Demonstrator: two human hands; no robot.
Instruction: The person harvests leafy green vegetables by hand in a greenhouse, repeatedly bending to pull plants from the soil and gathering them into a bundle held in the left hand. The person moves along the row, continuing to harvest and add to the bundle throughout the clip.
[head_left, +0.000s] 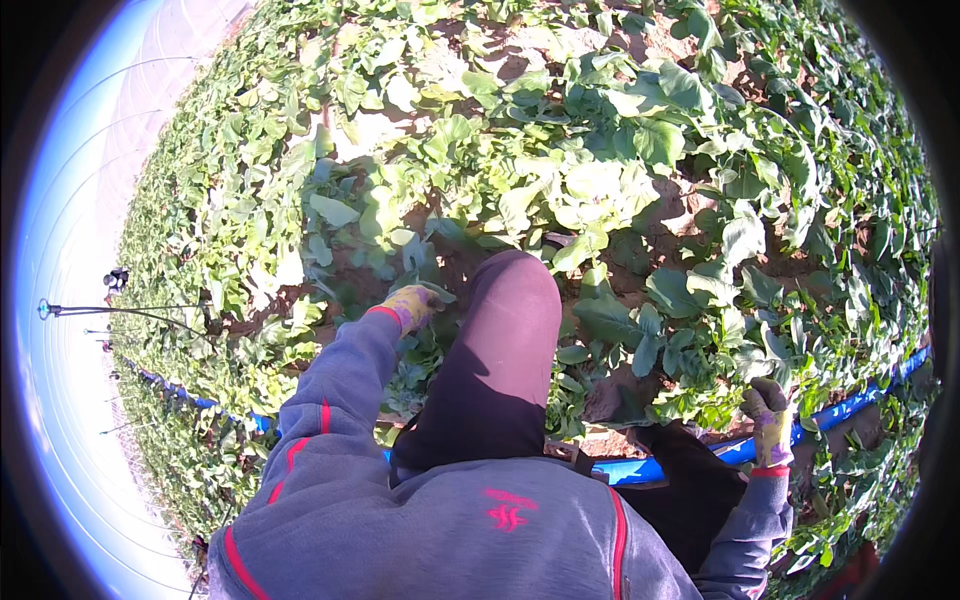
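My left hand (414, 306), in a yellow and purple glove, is among the leaves just left of my raised knee. A green leaf lies at its fingertips; whether the fingers grip it cannot be made out. At the right, my right hand (768, 416) wears a matching glove with dark, soiled fingers. Its fingers are curled beside the leafy plants (742, 375), above a blue hose (840, 412); what is inside them is hidden. Broad-leaved green plants (615, 319) grow in front of my knee and to its right.
Dense leafy rows surround me, with brown soil (682, 202) showing between plants. The blue hose runs across behind my knee and under my right leg. Curved hoops and pale sheeting of a tunnel greenhouse rise at the far left, where a thin rod (112, 309) sticks out.
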